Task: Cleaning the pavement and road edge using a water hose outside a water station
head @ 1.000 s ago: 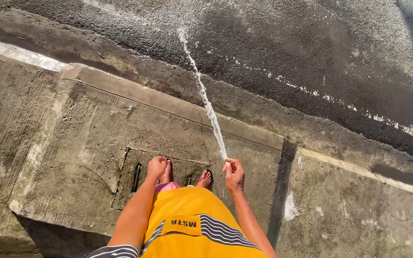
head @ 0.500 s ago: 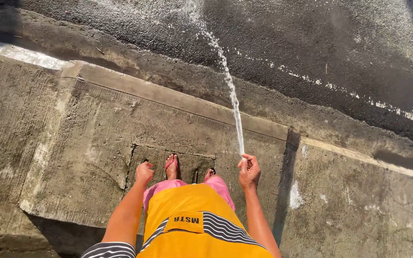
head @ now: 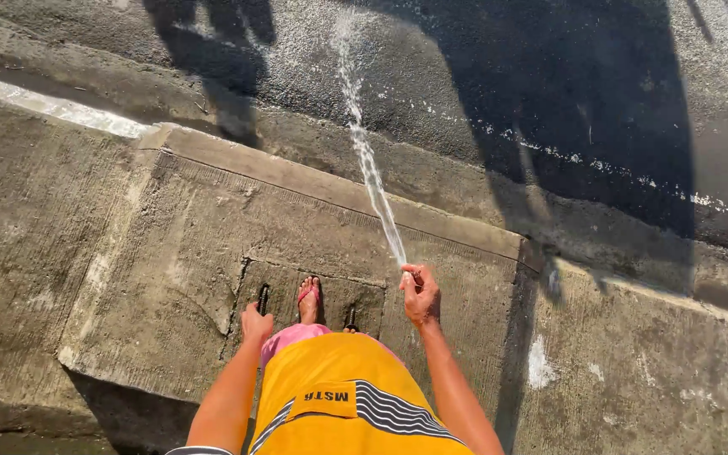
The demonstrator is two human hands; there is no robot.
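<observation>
The wet asphalt road (head: 482, 76) fills the far side of the view, darkened by water and crossed by long shadows. Nearer than the road lies the concrete slab (head: 153, 253), its raised kerb edge running between the person and the road; a square hatch with two dark metal handles (head: 263, 299) is set into the slab, and one foot in a pink sandal (head: 309, 297) stands on it. A thin water jet (head: 368, 168) is the thing in hand: its long axis runs from the slab straight out over the kerb, away from the person and slightly leftward, ending as spray on the road. The right hand (head: 420, 295) sits at the jet's near end, fingers curled tight around the nozzle or hose tip, which is too hidden to make out. The left hand (head: 256, 324) hangs over the hatch well apart from the jet, loosely closed, apparently holding nothing. The right hand is plainly nearer the jet.
</observation>
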